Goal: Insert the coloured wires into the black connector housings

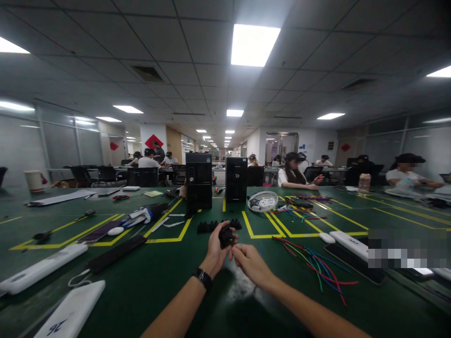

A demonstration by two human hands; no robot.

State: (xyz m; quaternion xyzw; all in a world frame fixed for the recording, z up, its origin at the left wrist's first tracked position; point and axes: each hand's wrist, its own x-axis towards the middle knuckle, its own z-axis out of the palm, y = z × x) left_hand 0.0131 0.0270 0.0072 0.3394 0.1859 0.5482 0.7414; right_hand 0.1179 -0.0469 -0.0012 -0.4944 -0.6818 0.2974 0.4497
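My left hand (215,249), with a dark watch on the wrist, is wrapped round a small black block-like part (226,237) above the green table. Pressed close against its lower right side are the pinched fingers of my right hand (248,263); whatever they grip is too small to make out. Just behind my hands lies a row of black parts (207,227), partly covered by my left hand. A bundle of red, green and blue wires (317,265) rests to the right of my right hand.
Two black computer towers (199,183) (236,180) stand ahead. A white round basket (262,201) sits beside the right one. White power banks (45,267) and a dark pouch (116,253) lie at left, a white bar-shaped device (348,245) at right. People sit beyond the table.
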